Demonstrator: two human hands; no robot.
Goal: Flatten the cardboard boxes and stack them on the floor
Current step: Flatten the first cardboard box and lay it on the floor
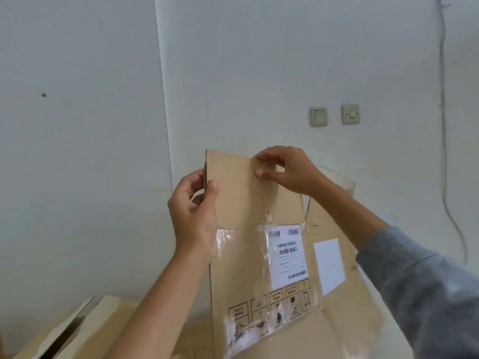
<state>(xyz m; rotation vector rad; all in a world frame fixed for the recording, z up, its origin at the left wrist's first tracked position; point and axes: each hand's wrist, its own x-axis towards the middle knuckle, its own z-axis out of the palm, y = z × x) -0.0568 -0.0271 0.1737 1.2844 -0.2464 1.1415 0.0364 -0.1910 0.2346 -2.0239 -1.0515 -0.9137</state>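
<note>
Shipping label [288, 255]: centre-right of frame, on the cardboard box [241, 203] — barcodes, print too blurred to read.
Handling pictograms [272, 309]: lower centre, same box — captions illegible.

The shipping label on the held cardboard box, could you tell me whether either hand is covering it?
No, the shipping label lies uncovered below both hands, which grip the cardboard box near its upper edge.
</note>
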